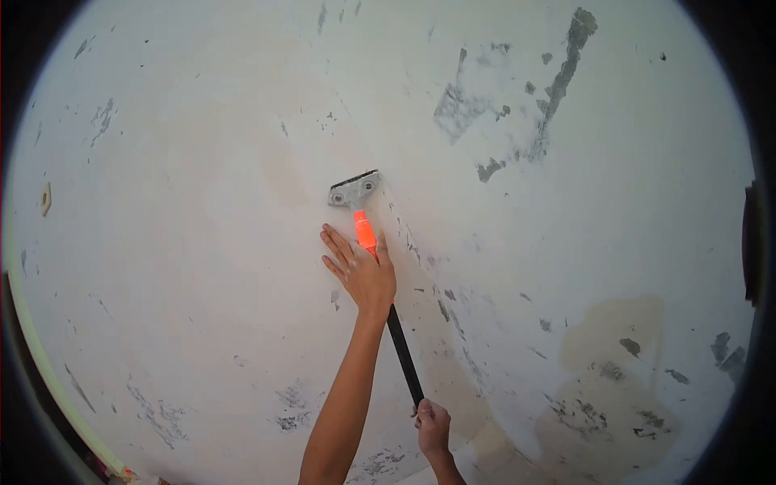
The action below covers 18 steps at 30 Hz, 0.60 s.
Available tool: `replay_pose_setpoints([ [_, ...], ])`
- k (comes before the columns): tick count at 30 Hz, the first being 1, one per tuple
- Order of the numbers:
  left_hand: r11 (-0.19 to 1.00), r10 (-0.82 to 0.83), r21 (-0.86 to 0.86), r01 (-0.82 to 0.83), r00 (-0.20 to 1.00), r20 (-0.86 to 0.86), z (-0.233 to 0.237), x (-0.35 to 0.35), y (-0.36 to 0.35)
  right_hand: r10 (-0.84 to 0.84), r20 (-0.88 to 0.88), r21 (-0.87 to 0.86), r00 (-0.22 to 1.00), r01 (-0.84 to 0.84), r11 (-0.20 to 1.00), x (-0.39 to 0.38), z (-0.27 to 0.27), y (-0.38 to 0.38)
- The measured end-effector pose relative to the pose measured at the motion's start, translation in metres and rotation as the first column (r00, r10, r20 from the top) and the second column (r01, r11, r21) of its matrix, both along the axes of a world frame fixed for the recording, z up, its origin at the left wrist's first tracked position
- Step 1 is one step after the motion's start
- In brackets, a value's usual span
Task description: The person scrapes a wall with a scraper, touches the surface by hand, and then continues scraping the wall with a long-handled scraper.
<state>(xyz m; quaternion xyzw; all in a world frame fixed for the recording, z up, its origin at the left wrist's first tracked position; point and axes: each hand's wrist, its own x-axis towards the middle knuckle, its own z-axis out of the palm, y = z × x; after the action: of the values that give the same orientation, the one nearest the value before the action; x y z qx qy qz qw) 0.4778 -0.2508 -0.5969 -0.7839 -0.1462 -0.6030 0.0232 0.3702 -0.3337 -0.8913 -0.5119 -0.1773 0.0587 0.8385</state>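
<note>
A long-handled scraper [401, 343] lies across a white, patchy surface, its metal head [353, 189] at the top. Below the head is an orange neck, then a black shaft. My left hand [368, 275] lies over the shaft just under the orange part, back of the hand up. Its fingers are stretched out and spread, and the thumb points up along the right side. Lower down, my right hand [434, 426] is closed around the bottom end of the shaft. The scraper's blade edge is at or close to the surface; contact cannot be made out.
The white surface [202, 283] fills most of the view, with grey bare patches [566, 73] at upper right and more low down. A damp-looking or shadowed area [606, 372] shows at lower right. At far left sits a small beige fitting [46, 199].
</note>
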Motion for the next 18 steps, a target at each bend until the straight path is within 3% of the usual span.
replay_pose_setpoints([
  [11, 1.000, -0.026, -0.012, 0.026, 0.997, 0.068, -0.010, 0.004, 0.000, 0.013, -0.021, -0.024, 1.000, -0.013, 1.000, 0.006, -0.009, -0.008],
  [18, 0.997, -0.024, -0.081, 0.017, 0.997, -0.077, -0.061, -0.011, -0.007, 0.016, -0.063, -0.018, 0.998, -0.017, 1.000, -0.007, -0.063, -0.003],
])
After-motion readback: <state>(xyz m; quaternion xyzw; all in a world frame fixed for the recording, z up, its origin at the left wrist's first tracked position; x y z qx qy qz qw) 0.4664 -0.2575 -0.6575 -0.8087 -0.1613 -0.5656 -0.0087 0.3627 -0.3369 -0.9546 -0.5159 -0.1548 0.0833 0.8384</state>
